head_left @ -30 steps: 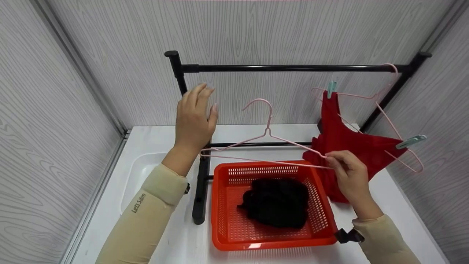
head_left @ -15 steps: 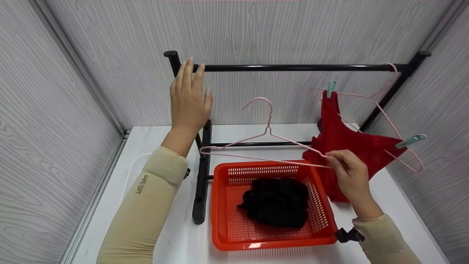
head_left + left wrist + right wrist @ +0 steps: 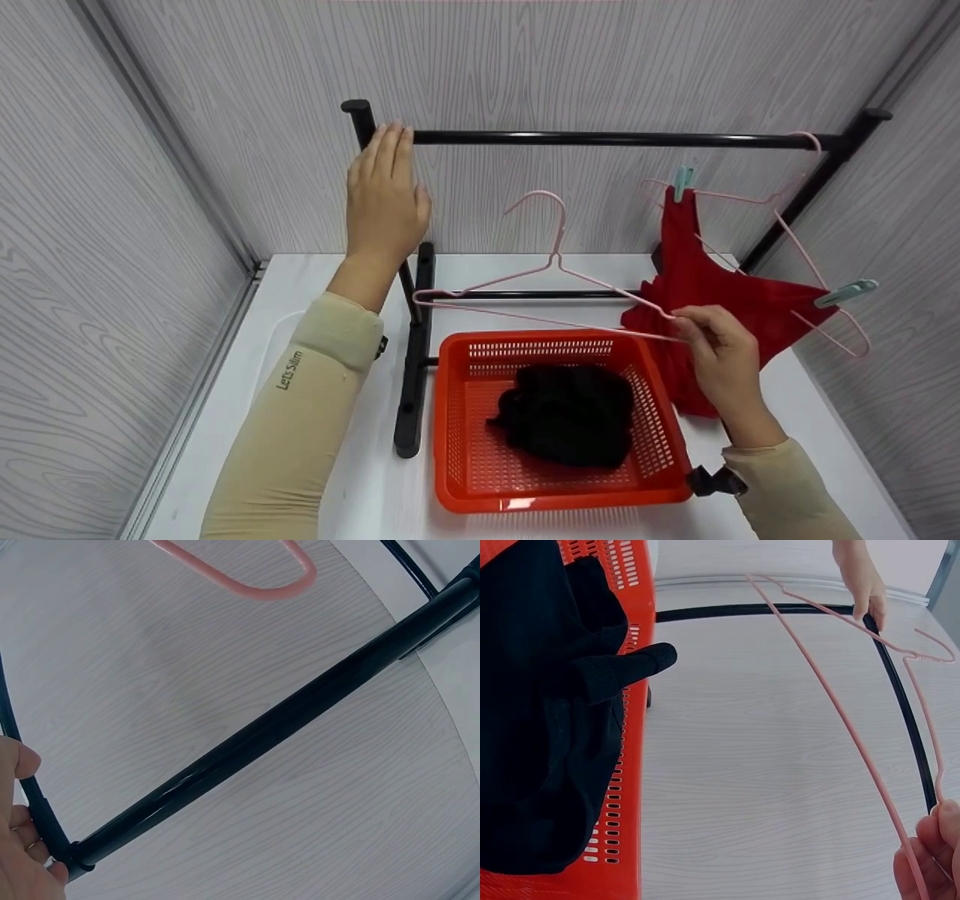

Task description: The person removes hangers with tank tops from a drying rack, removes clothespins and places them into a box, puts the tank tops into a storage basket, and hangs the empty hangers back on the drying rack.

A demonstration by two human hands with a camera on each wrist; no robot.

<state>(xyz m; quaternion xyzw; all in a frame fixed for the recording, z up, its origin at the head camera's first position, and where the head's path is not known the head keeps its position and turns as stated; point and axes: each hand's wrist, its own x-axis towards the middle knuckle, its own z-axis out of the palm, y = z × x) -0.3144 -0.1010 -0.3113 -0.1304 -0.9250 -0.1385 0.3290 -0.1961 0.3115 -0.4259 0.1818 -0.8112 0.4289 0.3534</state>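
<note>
In the head view, my right hand (image 3: pixel 724 364) pinches one end of a pink wire clothes hanger (image 3: pixel 555 259), whose hook points up. The hanger's long bottom wire slants across the right wrist view, where my right fingers (image 3: pixel 949 821) hold its near corner. My left hand (image 3: pixel 386 202) touches the upper left corner of a black clothes rack (image 3: pixel 562 139), its fingers laid straight against the bar. The left wrist view shows my left thumb and fingertips beside the rack's corner joint (image 3: pixel 71 859).
A red plastic basket (image 3: pixel 465 487) with black clothing (image 3: pixel 570 416) stands below the hanger. On the rack's right end, a second pink hanger (image 3: pixel 799 244) carries a red garment (image 3: pixel 709 300) held by teal clothespins (image 3: pixel 846 292). Patterned panels enclose the white table (image 3: pixel 360 465).
My left hand has risen to the rack's upper left corner and come to rest against it. My right hand still pinches the hanger, almost unmoved. The view has shifted slightly.
</note>
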